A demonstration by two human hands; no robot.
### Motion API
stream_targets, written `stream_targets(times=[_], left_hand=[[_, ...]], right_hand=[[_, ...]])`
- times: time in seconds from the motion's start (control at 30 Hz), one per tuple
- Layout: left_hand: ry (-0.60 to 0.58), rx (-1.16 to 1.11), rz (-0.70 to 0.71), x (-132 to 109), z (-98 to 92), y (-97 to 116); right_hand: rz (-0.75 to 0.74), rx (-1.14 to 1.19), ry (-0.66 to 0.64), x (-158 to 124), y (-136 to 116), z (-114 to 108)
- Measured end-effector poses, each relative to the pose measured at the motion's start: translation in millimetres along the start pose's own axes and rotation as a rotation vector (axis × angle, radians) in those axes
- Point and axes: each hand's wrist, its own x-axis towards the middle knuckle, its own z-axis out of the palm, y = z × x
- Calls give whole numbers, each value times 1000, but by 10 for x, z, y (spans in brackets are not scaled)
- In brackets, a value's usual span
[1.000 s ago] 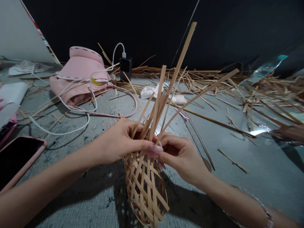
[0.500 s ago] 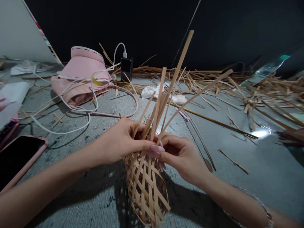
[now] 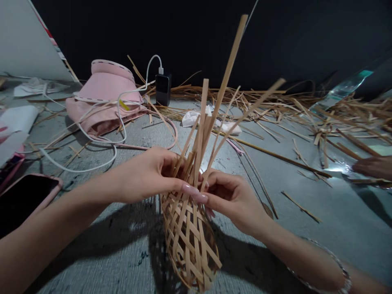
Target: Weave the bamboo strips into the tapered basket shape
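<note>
Our left hand (image 3: pixel 150 175) is closed around the loose strips (image 3: pixel 214 102), right where they come out of the top of the woven basket (image 3: pixel 190 241). The thumb is in front and the other fingers are behind. Our right hand (image 3: pixel 232 200) meets it from the other side. Its thumb and first finger pinch the same bunch, so the two thumbs almost touch. Both hands are just as close to the bunch, one on each side. The basket hangs straight down from our hands, toward us, and its round bottom is near the near edge of the grey floor (image 3: pixel 321 245). Its long way runs up and down. The loose strips go the other way, up and away from us, and spread out like a fan. The longest one leans a little to the right. There is a thin bracelet (image 3: pixel 333 265) on our right wrist. At the left edge of the floor lies a dark phone (image 3: pixel 21 200) in a pink case. Farther back on the left are a pink hat (image 3: pixel 104 98), a white cable (image 3: pixel 92 139) and a black charger block (image 3: pixel 162 87). A white tissue (image 3: pixel 192 118) lies behind the strips. Many more cut strips are heaped along the far edge and the right side (image 3: pixel 337 114). Another person's hand (image 3: pixel 372 167) rests at the right edge, well apart from ours.
</note>
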Motion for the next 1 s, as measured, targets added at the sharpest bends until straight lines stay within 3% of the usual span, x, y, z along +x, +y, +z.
stream_targets(times=[0.3, 0.47, 0.7, 1.0], left_hand=[[208, -44, -131, 19, 68, 14], [205, -14, -127, 20, 65, 0], [238, 11, -114, 26, 106, 13], [268, -70, -150, 46, 128, -6]], right_hand=[[-34, -37, 45, 1, 1, -20], [-60, -127, 57, 7, -9, -38], [46, -40, 12, 21, -26, -31], [17, -33, 24, 33, 4, -12]])
